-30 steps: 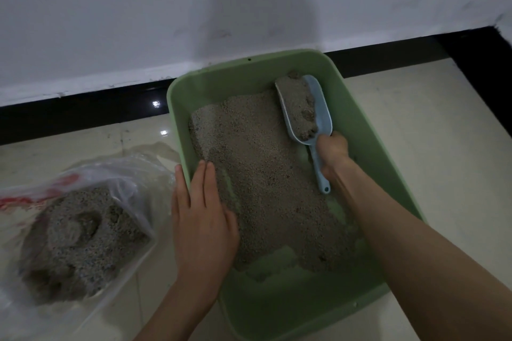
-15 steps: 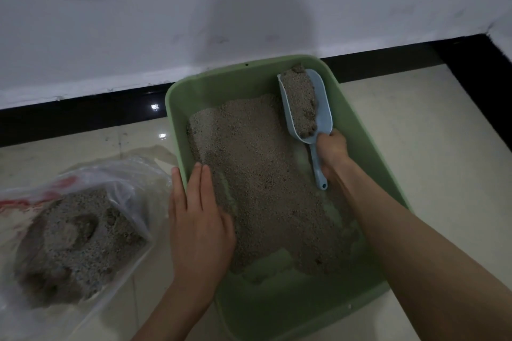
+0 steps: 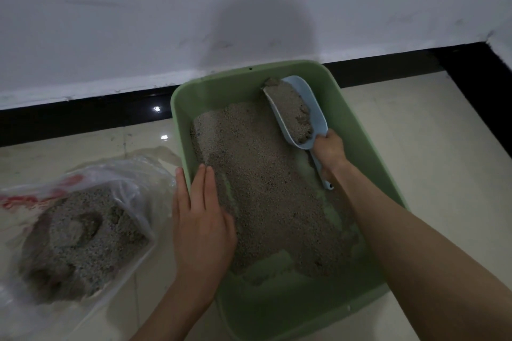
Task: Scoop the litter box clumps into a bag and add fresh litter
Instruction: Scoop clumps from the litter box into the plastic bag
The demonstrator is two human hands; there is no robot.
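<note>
A green litter box sits on the tiled floor against the wall, holding grey litter with bare green patches near its front. My right hand grips the handle of a light blue scoop, which is heaped with litter and clumps near the box's far right corner. My left hand rests flat with straight fingers on the box's left rim. A clear plastic bag with red print lies open on the floor to the left, filled with scooped litter and clumps.
A white wall with a black skirting strip runs behind the box. Cream floor tiles extend to the right of the box and between the bag and the box.
The loaded scoop has lifted slightly and drawn towards the box's far end. My left hand has stayed on the left rim. The view has shifted a little.
</note>
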